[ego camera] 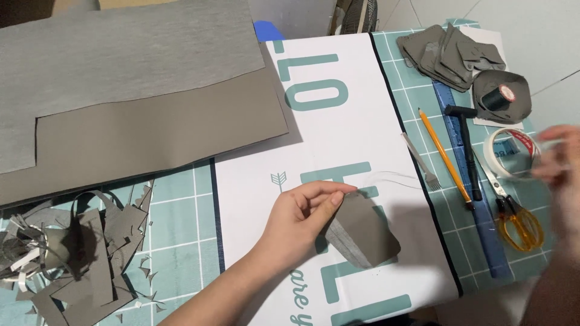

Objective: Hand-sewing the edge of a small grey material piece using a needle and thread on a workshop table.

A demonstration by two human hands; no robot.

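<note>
My left hand [302, 217] pinches the upper corner of a small grey leather piece [365, 232] lying on a white printed sheet [350, 133]. A thin thread [393, 176] curls just above that piece. My right hand [559, 166], blurred by motion, is at the right edge beside a roll of clear tape [512, 154]; whether the fingers hold the roll I cannot tell.
Large grey sheets [133, 102] cover the upper left. Grey offcuts [78, 253] pile at lower left on a teal cutting mat [181, 217]. At right lie a pencil [444, 157], blue ruler [477, 199], black hammer [468, 151], pronged punch [421, 162], orange-handled scissors [516, 220], black thread spool [500, 95], cut pieces [444, 54].
</note>
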